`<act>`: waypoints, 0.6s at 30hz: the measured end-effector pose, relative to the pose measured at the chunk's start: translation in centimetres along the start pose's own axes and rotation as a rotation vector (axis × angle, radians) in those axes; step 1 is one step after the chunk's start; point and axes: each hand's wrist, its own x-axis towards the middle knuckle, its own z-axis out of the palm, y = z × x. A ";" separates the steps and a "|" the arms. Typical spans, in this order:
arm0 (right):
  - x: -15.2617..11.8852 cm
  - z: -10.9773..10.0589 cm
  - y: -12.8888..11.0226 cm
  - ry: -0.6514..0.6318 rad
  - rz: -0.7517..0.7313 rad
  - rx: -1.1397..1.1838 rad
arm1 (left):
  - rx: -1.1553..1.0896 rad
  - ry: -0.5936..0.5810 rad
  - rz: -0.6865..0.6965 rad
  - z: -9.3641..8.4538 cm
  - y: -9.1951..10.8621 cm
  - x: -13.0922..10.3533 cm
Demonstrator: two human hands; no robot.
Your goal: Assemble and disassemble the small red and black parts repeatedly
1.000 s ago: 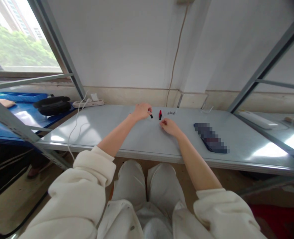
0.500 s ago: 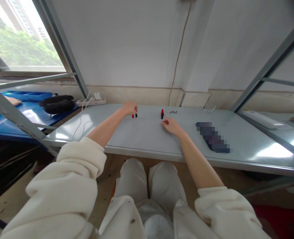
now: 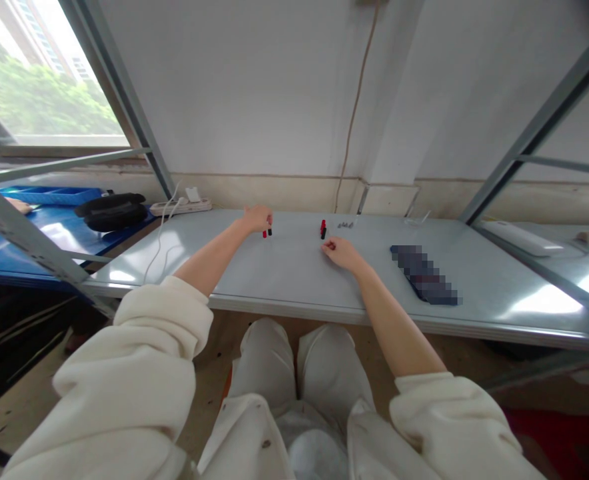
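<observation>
My left hand reaches to the back of the grey table, its fingers bent down and pressed together. Just under its fingertips are a small red cylinder and a small black cylinder; what the fingers pinch is too small to make out. My right hand is low over the table with curled fingers, and anything inside them is hidden. Beyond its fingertips sit another small black piece and red pieces, close together. Several small grey metal parts lie to their right.
A dark, pixelated flat object lies right of my right hand. At the back left is a white power strip with cables. A black case and blue tray stand on a neighbouring blue table. Metal posts frame both sides.
The whole view has shifted slightly. Both hands stay almost where they were, and the small red and black pieces show no clear movement.
</observation>
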 end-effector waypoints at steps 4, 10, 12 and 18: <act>0.0 0.0 0.0 0.004 -0.007 0.006 | 0.002 0.000 -0.012 -0.1 0.1 -0.1; 0.2 0.2 0.2 0.012 -0.009 0.008 | 0.018 -0.012 -0.017 -0.1 0.1 0.0; 0.2 0.3 0.3 0.013 -0.007 0.009 | 0.019 -0.015 -0.019 -0.1 0.2 0.0; 0.1 0.2 0.2 0.002 -0.006 0.013 | 0.016 -0.030 -0.025 -0.2 0.2 0.0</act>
